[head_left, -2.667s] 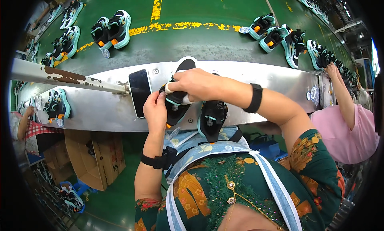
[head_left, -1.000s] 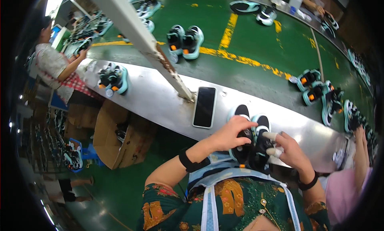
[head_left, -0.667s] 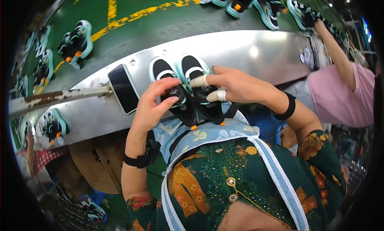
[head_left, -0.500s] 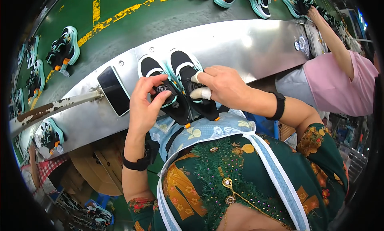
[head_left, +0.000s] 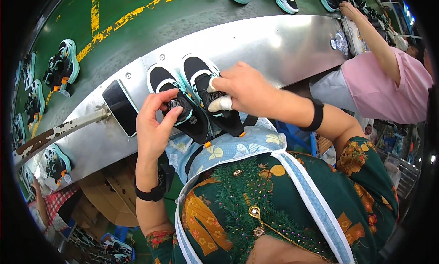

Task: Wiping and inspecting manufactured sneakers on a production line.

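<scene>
Two black, white and mint sneakers lie side by side on the metal ledge, toes pointing away, heels with orange tabs toward my apron. On the left sneaker (head_left: 162, 75), the thumb and fingers of my left hand (head_left: 153, 120) pinch a round black lacing dial (head_left: 174, 104) on the tongue. My right hand (head_left: 249, 91) wears pale finger covers on thumb and forefinger. These two fingers close around the matching dial (head_left: 214, 96) of the right sneaker (head_left: 195, 65), partly hiding it.
A dark-screened phone (head_left: 120, 107) lies on the metal ledge (head_left: 256, 40), beside a chipped metal bar (head_left: 59, 132). Beyond runs a green belt (head_left: 132, 35) with more sneakers (head_left: 61, 65). A co-worker in pink (head_left: 370, 81) reaches toward shoes at the right; another person's arm shows far left.
The whole view has shifted slightly, moving the ledge and sneakers a little left. Both hands stay at the dials, and my left fingers now sit closer around theirs.
</scene>
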A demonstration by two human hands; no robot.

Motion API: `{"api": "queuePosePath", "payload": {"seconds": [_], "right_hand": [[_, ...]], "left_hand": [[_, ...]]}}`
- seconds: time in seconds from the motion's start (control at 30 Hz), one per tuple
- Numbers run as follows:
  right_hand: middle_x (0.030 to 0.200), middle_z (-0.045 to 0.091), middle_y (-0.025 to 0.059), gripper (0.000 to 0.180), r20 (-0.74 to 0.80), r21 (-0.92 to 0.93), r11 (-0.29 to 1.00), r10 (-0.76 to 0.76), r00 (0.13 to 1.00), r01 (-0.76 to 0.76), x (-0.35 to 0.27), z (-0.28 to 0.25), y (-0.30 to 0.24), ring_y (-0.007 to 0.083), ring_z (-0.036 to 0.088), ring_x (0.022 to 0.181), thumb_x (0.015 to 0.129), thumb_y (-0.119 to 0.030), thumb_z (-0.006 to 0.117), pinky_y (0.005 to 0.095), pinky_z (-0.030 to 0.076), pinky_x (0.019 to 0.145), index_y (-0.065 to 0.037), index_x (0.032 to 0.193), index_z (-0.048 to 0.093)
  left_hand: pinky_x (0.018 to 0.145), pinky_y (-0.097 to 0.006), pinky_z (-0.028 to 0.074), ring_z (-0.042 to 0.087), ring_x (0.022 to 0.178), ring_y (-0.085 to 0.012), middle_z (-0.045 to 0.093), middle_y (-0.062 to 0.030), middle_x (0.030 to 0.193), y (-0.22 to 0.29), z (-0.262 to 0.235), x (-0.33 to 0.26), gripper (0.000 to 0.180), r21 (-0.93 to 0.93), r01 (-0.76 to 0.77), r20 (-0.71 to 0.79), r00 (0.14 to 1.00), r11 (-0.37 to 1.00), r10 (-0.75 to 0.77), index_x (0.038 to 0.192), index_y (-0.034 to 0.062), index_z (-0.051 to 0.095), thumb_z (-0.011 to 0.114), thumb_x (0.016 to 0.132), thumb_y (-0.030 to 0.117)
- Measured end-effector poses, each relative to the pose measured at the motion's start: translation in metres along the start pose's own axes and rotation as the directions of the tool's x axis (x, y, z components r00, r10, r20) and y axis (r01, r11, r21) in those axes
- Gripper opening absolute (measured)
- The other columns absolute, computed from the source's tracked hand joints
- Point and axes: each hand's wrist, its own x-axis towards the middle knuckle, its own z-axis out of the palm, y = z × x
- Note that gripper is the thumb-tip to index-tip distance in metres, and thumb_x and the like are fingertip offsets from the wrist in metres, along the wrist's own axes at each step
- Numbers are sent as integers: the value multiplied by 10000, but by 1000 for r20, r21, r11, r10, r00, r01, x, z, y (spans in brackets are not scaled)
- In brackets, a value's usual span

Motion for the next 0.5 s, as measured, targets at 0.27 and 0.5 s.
{"api": "queuePosePath", "payload": {"seconds": [0.27,0.5], "right_hand": [[774,563,73,313,-37,28,999,-20,999,21,-9,6,3,259,571,812,767,-277,726,365,394,823,-113,1020,645],[925,664,62,262,142,390,870,266,954,-301,6,-29,50,125,595,786,830,-189,705,277,484,725,-108,1076,669]], "left_hand": [[778,-235,396,460,823,-110,578,-36,1037,19,17,-7,354,174,-75,-183,977,982,107,1143,7,614,642,791,30],[500,-242,476,650,892,-215,540,-192,1263,45,71,-49,394,-598,557,347,828,577,-439,1237,-68,488,409,1011,245]]}}
